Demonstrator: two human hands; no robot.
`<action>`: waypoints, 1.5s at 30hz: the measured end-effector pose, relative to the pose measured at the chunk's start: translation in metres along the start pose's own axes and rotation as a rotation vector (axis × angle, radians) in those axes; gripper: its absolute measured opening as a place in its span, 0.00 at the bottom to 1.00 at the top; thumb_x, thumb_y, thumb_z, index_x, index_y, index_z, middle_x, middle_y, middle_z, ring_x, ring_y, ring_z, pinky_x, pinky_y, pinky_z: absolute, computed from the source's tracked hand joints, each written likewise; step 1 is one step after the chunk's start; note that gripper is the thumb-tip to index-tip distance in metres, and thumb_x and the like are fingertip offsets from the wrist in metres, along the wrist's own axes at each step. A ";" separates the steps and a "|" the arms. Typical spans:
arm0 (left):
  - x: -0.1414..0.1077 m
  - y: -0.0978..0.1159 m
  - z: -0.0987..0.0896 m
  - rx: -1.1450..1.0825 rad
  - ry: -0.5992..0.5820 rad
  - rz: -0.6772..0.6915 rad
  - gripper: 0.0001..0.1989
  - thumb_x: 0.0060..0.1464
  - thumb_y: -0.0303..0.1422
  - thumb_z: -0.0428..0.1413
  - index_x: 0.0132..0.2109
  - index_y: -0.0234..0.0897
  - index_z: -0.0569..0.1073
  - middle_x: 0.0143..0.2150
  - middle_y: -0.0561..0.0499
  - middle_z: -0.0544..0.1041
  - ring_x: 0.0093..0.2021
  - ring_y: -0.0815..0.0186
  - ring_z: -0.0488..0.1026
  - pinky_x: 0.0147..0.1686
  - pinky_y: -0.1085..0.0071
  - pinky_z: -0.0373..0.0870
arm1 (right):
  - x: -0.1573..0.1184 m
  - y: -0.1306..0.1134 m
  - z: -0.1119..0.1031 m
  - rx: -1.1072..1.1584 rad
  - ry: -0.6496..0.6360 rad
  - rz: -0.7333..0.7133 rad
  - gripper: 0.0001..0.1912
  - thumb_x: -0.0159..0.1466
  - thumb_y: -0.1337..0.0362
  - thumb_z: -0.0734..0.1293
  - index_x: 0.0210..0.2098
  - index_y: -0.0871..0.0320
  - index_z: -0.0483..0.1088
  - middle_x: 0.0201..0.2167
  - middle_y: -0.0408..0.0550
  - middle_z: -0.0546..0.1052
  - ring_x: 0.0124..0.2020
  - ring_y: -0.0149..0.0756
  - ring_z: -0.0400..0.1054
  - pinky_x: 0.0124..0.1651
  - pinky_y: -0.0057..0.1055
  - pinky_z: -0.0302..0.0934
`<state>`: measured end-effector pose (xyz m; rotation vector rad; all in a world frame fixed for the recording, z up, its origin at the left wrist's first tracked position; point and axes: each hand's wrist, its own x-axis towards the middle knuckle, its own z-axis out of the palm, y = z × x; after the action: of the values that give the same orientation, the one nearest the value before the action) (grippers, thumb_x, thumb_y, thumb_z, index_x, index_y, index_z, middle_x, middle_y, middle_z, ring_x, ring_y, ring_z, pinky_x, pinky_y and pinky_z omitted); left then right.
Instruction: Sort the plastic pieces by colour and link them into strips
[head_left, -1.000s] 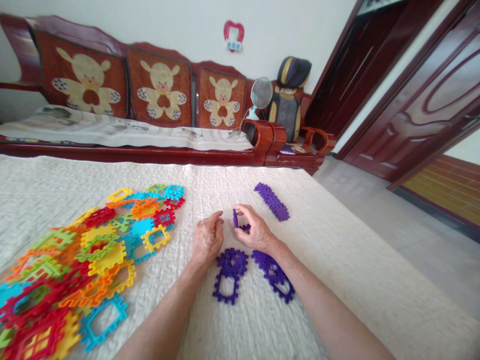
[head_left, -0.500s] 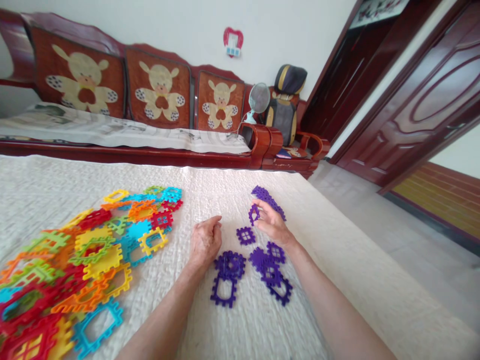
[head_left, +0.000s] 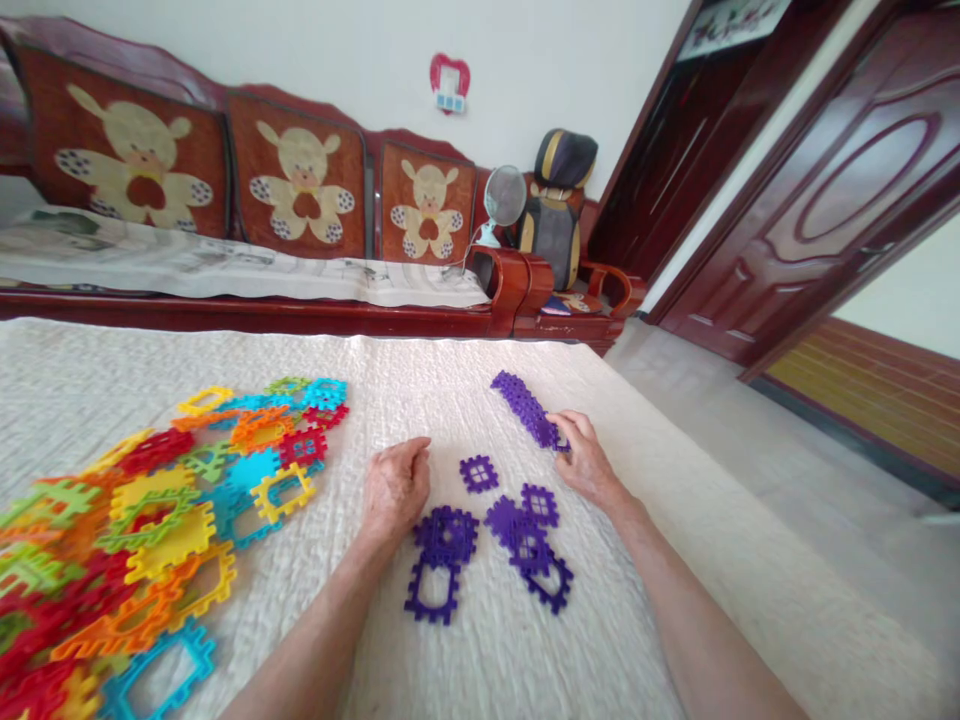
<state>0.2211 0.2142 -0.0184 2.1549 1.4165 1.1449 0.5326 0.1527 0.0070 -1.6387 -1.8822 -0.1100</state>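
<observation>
My right hand [head_left: 586,460] pinches a purple piece [head_left: 562,440] at the near end of a slanting row of overlapping purple pieces [head_left: 523,405]. My left hand [head_left: 397,482] rests on the cloth with its fingers curled together; whether anything is inside them is hidden. Between the hands lies a single purple window piece [head_left: 478,474]. Just below my left hand are overlapping purple pieces [head_left: 446,535], with a purple frame [head_left: 433,592] at their near side. Another loose purple cluster [head_left: 529,545] sits to the right of them.
A large heap of yellow, red, orange, green and blue pieces [head_left: 161,530] covers the left of the cloth-covered table [head_left: 420,380]. Beyond the table stand a wooden sofa [head_left: 300,312] with bear cushions, a small fan [head_left: 505,196] and a chair [head_left: 551,240].
My right hand has moved right and slightly nearer, bringing its purple piece to the near end of the row. My left hand stays curled. The whole view has shifted slightly.
</observation>
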 end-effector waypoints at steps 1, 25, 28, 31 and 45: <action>0.000 0.000 0.000 -0.002 0.001 0.003 0.15 0.57 0.31 0.48 0.46 0.35 0.77 0.41 0.45 0.81 0.42 0.59 0.78 0.47 0.62 0.71 | 0.002 -0.001 0.002 -0.013 -0.013 -0.020 0.37 0.48 0.77 0.58 0.57 0.55 0.62 0.53 0.53 0.63 0.57 0.43 0.59 0.62 0.45 0.56; -0.001 0.003 -0.001 -0.029 0.015 -0.021 0.14 0.57 0.31 0.49 0.45 0.36 0.77 0.42 0.45 0.81 0.43 0.59 0.77 0.48 0.61 0.71 | 0.006 -0.103 0.030 0.194 -0.295 -0.183 0.29 0.56 0.70 0.63 0.58 0.60 0.62 0.61 0.58 0.64 0.63 0.43 0.57 0.64 0.46 0.55; 0.000 0.004 -0.001 -0.028 0.018 -0.024 0.14 0.57 0.31 0.49 0.45 0.36 0.78 0.42 0.45 0.81 0.43 0.58 0.78 0.47 0.61 0.71 | 0.006 -0.104 0.031 0.174 -0.332 -0.194 0.29 0.55 0.71 0.63 0.57 0.59 0.64 0.57 0.57 0.69 0.60 0.43 0.61 0.62 0.45 0.57; 0.000 0.004 -0.001 -0.028 0.026 -0.023 0.14 0.57 0.30 0.49 0.44 0.36 0.78 0.41 0.45 0.81 0.42 0.59 0.78 0.46 0.62 0.72 | 0.006 -0.105 0.029 0.153 -0.371 -0.240 0.22 0.57 0.70 0.63 0.52 0.59 0.68 0.55 0.56 0.71 0.57 0.42 0.64 0.60 0.43 0.58; 0.000 0.001 -0.001 -0.039 0.008 -0.022 0.15 0.56 0.30 0.49 0.45 0.36 0.78 0.41 0.46 0.81 0.43 0.60 0.78 0.47 0.63 0.72 | 0.006 -0.086 0.036 0.084 -0.085 0.098 0.19 0.62 0.64 0.61 0.53 0.59 0.65 0.45 0.53 0.74 0.48 0.41 0.69 0.53 0.40 0.62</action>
<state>0.2209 0.2135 -0.0178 2.1060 1.4059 1.1645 0.4396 0.1548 0.0095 -1.6984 -1.8399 0.0797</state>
